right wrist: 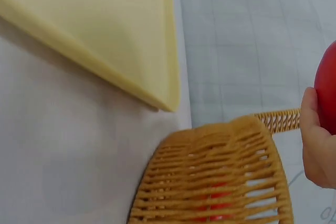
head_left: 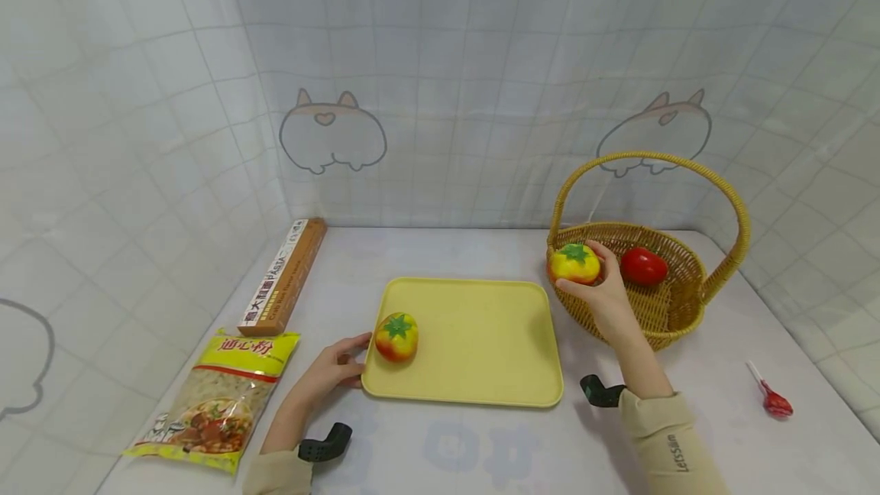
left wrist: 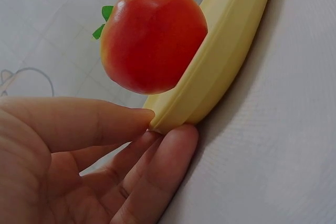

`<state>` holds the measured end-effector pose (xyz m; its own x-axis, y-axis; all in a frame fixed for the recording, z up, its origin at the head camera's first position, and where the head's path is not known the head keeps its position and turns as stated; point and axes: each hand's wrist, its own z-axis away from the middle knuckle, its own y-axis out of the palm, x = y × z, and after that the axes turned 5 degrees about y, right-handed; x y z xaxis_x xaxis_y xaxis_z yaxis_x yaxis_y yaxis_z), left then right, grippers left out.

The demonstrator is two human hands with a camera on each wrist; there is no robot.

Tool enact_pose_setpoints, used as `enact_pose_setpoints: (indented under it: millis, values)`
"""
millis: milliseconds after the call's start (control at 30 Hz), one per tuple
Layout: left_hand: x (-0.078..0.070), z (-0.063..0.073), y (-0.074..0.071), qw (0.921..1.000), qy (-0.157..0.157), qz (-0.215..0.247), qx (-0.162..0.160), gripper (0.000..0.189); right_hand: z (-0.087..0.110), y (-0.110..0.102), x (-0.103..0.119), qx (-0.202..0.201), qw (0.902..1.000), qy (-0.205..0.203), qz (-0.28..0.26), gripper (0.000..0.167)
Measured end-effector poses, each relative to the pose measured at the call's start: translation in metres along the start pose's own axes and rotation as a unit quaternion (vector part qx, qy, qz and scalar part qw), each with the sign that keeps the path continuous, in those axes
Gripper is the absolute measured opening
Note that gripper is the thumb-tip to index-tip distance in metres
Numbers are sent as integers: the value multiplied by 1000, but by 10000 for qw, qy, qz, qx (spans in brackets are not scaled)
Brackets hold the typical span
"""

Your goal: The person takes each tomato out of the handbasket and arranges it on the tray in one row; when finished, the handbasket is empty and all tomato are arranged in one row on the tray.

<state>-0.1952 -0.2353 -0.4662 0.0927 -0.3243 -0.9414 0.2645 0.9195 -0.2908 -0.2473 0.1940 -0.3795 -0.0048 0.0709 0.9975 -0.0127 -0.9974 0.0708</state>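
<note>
My left hand [head_left: 326,371] pinches the left rim of a yellow tray [head_left: 481,342], thumb above and fingers under it, as the left wrist view shows. A red-and-yellow toy tomato [head_left: 396,346] with green leaves sits on the tray's left part, near that hand. With thumb and fingers, my right hand [head_left: 606,298] grips a similar toy tomato [head_left: 576,269] over the left rim of a wicker basket [head_left: 687,308]. Inside the basket lies a plain red toy tomato [head_left: 643,266]. Only part of the right hand [right wrist: 320,148] shows in the right wrist view.
The basket's tall arched handle [head_left: 646,155] rises above it at the back right. On the left lie a brown pasta box [head_left: 292,277] and a yellow bag of macaroni [head_left: 213,399]. A red lollipop [head_left: 777,402] lies at the far right. A tiled-pattern curtain [head_left: 474,113] stands behind the table.
</note>
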Motion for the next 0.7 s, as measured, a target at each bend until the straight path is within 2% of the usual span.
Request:
enact_pose_setpoints:
  millis: [333,567,700]
  values:
    - [2,-2,-1,10000,19,-16,-2,60,0,19,-1,221,9994,51,279,84]
    - [2,-2,-2,10000,76,21,35,60,-3,33,-8,633,9947,14,805,84]
    - [2,-1,-1,10000,64,40,51,61,-4,42,-13,864,9925,-31,863,83]
